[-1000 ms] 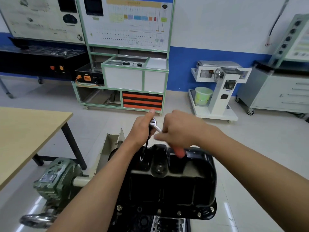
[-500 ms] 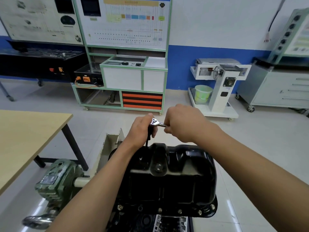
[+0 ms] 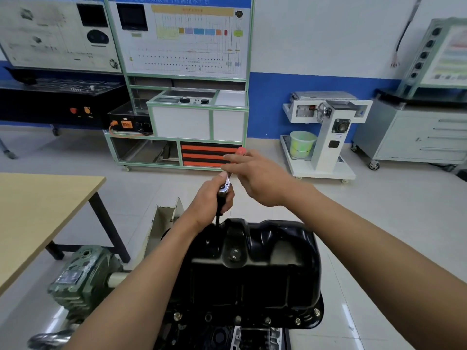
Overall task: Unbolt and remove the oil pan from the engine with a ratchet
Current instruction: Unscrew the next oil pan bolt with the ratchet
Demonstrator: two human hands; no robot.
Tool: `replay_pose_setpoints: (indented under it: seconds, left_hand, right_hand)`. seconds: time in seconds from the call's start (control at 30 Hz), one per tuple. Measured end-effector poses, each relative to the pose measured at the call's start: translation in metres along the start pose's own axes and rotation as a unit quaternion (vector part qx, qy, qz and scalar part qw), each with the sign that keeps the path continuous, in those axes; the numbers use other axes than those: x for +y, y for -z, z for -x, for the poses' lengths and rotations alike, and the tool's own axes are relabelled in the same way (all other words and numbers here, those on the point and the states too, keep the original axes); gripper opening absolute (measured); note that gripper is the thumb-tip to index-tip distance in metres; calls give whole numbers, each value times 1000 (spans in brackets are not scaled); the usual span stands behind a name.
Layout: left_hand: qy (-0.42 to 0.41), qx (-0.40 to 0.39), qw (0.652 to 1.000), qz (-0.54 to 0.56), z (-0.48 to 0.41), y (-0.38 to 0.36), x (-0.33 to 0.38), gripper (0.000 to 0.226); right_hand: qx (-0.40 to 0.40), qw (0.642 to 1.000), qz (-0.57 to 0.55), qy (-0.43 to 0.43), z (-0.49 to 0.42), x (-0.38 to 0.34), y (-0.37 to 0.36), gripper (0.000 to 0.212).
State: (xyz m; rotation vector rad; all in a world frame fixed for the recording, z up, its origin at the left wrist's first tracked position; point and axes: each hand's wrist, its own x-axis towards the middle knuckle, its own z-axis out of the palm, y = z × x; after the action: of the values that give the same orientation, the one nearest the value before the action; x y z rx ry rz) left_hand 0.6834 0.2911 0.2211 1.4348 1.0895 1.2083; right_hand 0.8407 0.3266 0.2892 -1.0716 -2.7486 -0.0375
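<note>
Now left hand (image 3: 211, 200) grips the ratchet (image 3: 225, 185) by its head over the pan (image 3: 252, 274); right hand (image 3: 260, 181) holds the red-tipped handle.

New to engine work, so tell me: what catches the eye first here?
A glossy black stamped-metal oil pan fills the lower centre, bolts dotting its near flange. Above its far edge, the left hand steadies the head of a chrome ratchet with an orange handle, which the right hand holds.

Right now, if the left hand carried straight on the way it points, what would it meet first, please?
Likely the right hand, crossing just beyond the ratchet; depth is unclear.
</note>
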Motion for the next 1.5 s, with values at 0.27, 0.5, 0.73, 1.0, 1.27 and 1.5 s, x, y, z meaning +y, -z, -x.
replay_pose_setpoints:
  seconds: [0.27, 0.5, 0.73, 1.0, 1.27, 1.5]
  left_hand:
    - [0, 77, 997, -11, -4, 3, 0, 65]
    - [7, 99, 995, -4, -1, 1, 4, 64]
    - [-16, 77, 997, -12, 1, 1, 2, 54]
    - [-18, 54, 998, 11, 4, 1, 1, 49]
    - [12, 12, 999, 31, 3, 0, 2, 50]
    - [36, 107, 991, 74, -2, 3, 0, 66]
  right_hand:
    - [-30, 990, 96, -101, 20, -28, 25, 18]
    - [-9, 990, -78, -119, 36, -60, 11, 54]
    - [-89, 986, -29, -140, 33, -29, 29, 27]
    - [12, 989, 83, -123, 15, -11, 2, 52]
    - [-13, 996, -65, -54, 3, 4, -14, 87]
    - [79, 991, 72, -82, 25, -1, -8, 36]
